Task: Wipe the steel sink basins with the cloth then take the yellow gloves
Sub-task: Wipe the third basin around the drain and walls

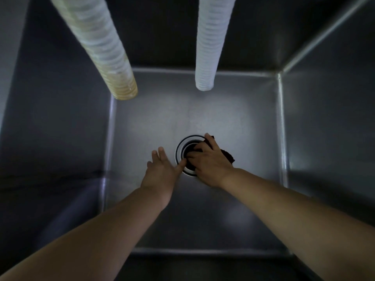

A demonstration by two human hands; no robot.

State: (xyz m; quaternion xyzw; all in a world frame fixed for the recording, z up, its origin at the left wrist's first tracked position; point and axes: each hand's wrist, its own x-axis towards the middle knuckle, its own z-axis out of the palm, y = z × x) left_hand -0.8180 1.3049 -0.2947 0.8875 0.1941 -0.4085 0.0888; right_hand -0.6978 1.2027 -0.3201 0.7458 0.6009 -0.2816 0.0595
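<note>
Deep steel sink basin (233, 110): my right hand (211, 165) fingers clutch the dark cloth (228, 156) at the round drain (187, 142), left hand (162, 171) spread flat; cloth could snag there.

Observing 2 corrugated hoses entering from the top edge, well apart. Recording yellowed hose (97, 47) on the left, running diagonally down toward the right, pale along its length, turning yellow-brown at its open lower end. Recording white hose (211, 43) on the right, hanging nearly straight, white throughout, ending slightly higher in frame. Noting round drain fitting (180, 147) lying below both hose ends, showing a pale ring around a dark centre, partly covered.
</note>
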